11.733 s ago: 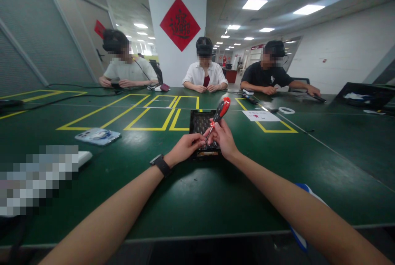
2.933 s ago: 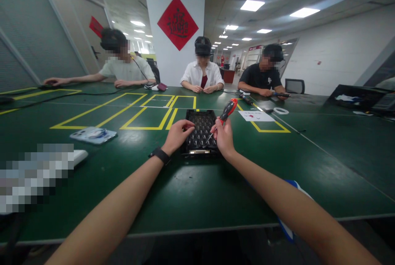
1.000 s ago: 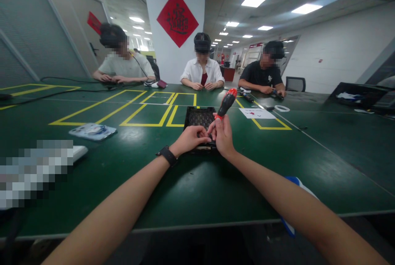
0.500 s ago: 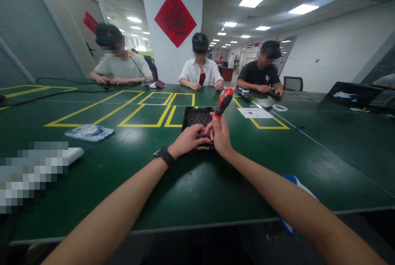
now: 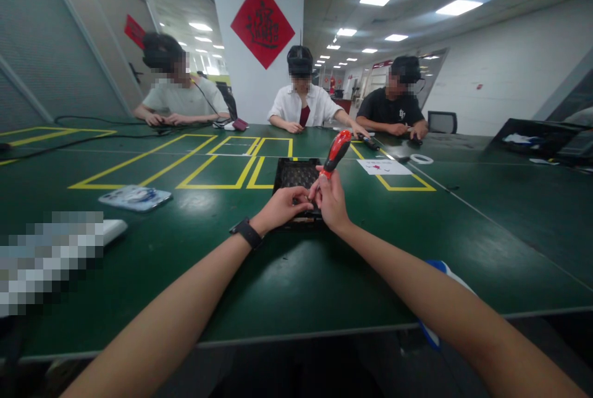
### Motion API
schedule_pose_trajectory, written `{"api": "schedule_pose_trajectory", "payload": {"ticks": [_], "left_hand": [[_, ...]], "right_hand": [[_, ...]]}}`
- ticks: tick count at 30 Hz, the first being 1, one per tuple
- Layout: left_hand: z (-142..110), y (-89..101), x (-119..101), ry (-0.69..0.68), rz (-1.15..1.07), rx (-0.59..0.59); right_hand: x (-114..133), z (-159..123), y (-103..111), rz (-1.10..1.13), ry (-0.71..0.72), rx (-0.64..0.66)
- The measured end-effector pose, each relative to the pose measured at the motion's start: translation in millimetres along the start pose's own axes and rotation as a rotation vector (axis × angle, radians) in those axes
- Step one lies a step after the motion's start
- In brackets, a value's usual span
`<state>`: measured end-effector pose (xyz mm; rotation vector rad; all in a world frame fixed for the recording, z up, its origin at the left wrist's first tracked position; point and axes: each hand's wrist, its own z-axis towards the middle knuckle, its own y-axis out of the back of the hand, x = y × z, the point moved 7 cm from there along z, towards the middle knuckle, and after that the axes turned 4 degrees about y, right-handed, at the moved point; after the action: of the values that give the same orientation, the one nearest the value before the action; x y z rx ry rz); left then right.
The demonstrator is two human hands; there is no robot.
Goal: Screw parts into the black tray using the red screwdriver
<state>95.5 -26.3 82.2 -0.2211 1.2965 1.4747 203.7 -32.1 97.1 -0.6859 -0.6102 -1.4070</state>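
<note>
My right hand (image 5: pixel 331 199) grips a red and black screwdriver (image 5: pixel 338 152) whose handle tilts up and to the right. Its shaft is mostly hidden behind the fingers. Under both hands lies a shallow black tray-like case (image 5: pixel 296 172) with a patterned inside, flat on the green table (image 5: pixel 259 299). My left hand (image 5: pixel 286 207), with a dark watch (image 5: pixel 248 233) on the wrist, reaches over the near part of the case. Its thumb and fingertips are pinched together close to the screwdriver's lower end; whatever they hold is too small to make out.
Left of the case lies a phone (image 5: pixel 135 198) in a pale patterned cover, and a blurred-out object sits nearer. A paper sheet (image 5: pixel 383 167) and a white ring of tape (image 5: pixel 421 159) are on the right. Three co-workers sit along the far side, one reaching an arm rightward.
Since about three seconds ago, my left hand has come from the case's left side to beside the screwdriver, which stands more upright. Just now, the middle co-worker has stretched an arm toward the right.
</note>
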Motion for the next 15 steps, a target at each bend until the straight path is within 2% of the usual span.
{"api": "schedule_pose_trajectory", "payload": {"ticks": [6, 12, 15], "left_hand": [[-0.4, 2.4, 5.0, 0.016, 0.212, -0.088], [-0.7, -4.6, -0.8, -0.048, 0.229, 0.035], [-1.2, -4.9, -4.2, -0.055, 0.224, 0.042]], "right_hand": [[2.5, -0.3, -1.4, -0.004, -0.003, 0.015], [-2.7, 1.5, -3.4, 0.028, -0.050, 0.055], [-2.9, 1.5, -2.3, -0.009, -0.046, 0.039]]}}
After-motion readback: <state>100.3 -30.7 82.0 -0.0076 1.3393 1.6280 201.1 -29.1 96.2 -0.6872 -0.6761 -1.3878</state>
